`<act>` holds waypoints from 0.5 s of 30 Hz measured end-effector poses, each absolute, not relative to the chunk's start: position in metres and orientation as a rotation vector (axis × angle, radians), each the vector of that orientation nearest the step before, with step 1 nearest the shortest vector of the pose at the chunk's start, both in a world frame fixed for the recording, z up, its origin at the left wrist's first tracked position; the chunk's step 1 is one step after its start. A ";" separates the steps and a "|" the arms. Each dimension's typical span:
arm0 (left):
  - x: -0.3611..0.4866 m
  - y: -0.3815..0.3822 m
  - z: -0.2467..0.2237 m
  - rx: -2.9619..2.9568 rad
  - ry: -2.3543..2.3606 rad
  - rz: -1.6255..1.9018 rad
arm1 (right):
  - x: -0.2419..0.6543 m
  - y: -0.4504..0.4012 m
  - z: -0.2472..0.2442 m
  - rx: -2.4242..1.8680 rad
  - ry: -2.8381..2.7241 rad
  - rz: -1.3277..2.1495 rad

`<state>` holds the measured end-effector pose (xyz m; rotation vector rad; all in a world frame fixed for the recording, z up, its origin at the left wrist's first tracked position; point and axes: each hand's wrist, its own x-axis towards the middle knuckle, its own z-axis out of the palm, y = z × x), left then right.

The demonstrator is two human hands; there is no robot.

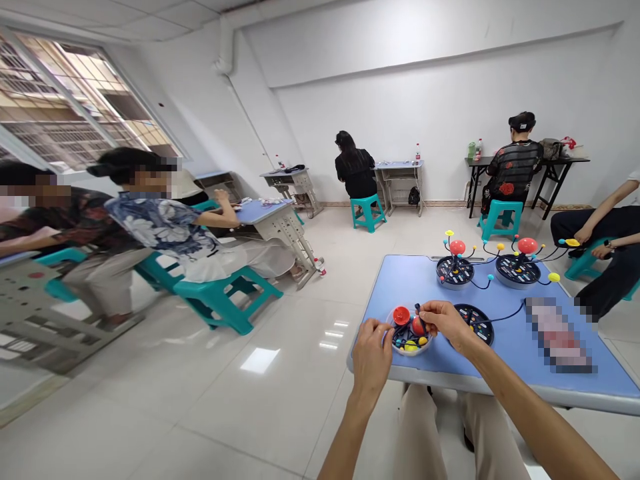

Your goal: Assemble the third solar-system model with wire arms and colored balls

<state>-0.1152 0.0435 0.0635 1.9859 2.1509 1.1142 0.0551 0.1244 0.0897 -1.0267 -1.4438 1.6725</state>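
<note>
A small see-through plastic bowl (pixel 411 351) stands near the table's front left corner. Inside are red half-shells (pixel 401 315), yellow and orange balls and several dark rods. At the bowl's left rim, my left hand (pixel 373 350) has its fingers curled against the edge. My right hand (pixel 445 321) is closed in a pinch over the bowl's right side, with a short dark rod (pixel 419 309) between thumb and fingertips. Partly behind that hand lies a round black base (pixel 483 323) with printed marks and a dark arm reaching right.
Two assembled planet models, one on the left (pixel 455 270) and one on the right (pixel 519 268), stand at the back of the blue table (pixel 400 280). A blurred-out flat item (pixel 559 335) lies at right. Other people sit around on teal stools (pixel 227 297).
</note>
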 end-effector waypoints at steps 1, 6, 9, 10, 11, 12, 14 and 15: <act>-0.114 0.049 0.068 2.071 2.185 1.009 | 0.055 0.125 0.089 -1.035 -1.451 1.657; -0.101 0.071 0.082 2.327 2.158 0.629 | 0.055 0.127 0.085 -1.067 -1.520 1.578; -0.095 0.078 0.083 2.424 1.974 0.577 | 0.056 0.132 0.080 -1.088 -1.582 1.513; -0.094 0.080 0.082 2.437 1.916 0.559 | 0.056 0.133 0.078 -1.095 -1.603 1.491; -0.094 0.082 0.082 2.443 1.869 0.541 | 0.056 0.134 0.077 -1.100 -1.621 1.470; -0.095 0.084 0.081 2.446 1.836 0.526 | 0.056 0.135 0.075 -1.105 -1.636 1.452; -0.098 0.086 0.082 2.452 1.790 0.505 | 0.056 0.136 0.073 -1.112 -1.664 1.421; -0.100 0.086 0.083 2.453 1.774 0.500 | 0.056 0.136 0.072 -1.115 -1.675 1.408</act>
